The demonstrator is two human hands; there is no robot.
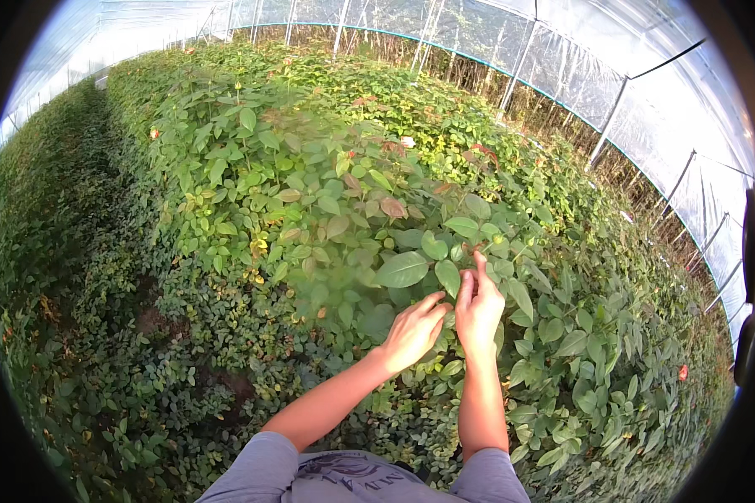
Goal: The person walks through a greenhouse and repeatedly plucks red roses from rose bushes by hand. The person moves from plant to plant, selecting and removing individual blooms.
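Observation:
My right hand (482, 308) is raised among the rose leaves, back towards me, with thumb and index finger closed around a slim rose shoot (476, 247). The shoot shows a reddish tip at the index fingertip, and the hand hides its lower part. Just left and slightly lower, my left hand (418, 328) reaches in with bent fingers close to the right wrist. Leaves and the hand itself hide whether its fingertips hold anything. A broad green rose leaf (402, 270) spreads above the left hand, and another leaf (448, 277) hangs beside the right thumb.
Dense rose bushes (245, 170) surround me, with a pale bloom (408, 142) farther back and a red bloom (683, 373) at right. A shaded furrow (97, 151) runs along the left. Plastic greenhouse sheeting (673, 126) on metal posts (607, 122) closes the far side.

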